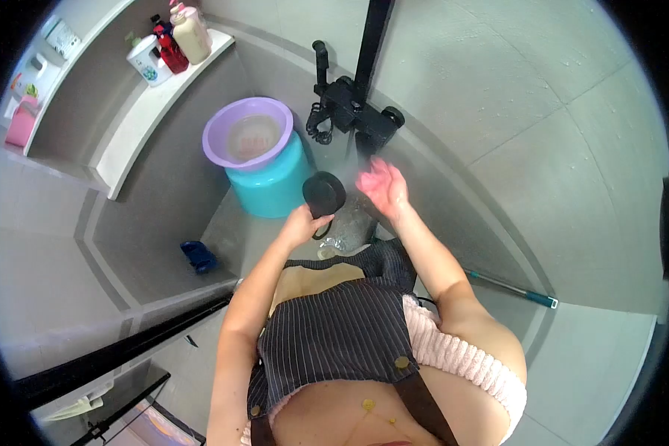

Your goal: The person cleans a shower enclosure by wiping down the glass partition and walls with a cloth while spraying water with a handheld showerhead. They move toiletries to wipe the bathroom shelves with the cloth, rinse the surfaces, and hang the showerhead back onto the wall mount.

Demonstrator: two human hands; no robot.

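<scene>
My left hand (pixel 302 226) is wrapped round the handle of a black shower head (pixel 324 193). Fine spray shows between the shower head and my right hand (pixel 384 187). That right hand is raised, holds nothing, and has its fingers apart and slightly curled, with a pink look. Behind the shower head stands a turquoise bucket (pixel 269 186), topped by a purple basin (pixel 215 134) with cloudy water and something pinkish in it. Part of the hose loops below my left hand.
A black shower mixer (pixel 353 111) sits on the wall behind my right hand. White corner shelves (pixel 137 141) hold several bottles. On the floor at left lies a dark blue object (pixel 198 256). A teal-ended pole (pixel 513 288) lies at right. I wear a striped apron (pixel 334 327).
</scene>
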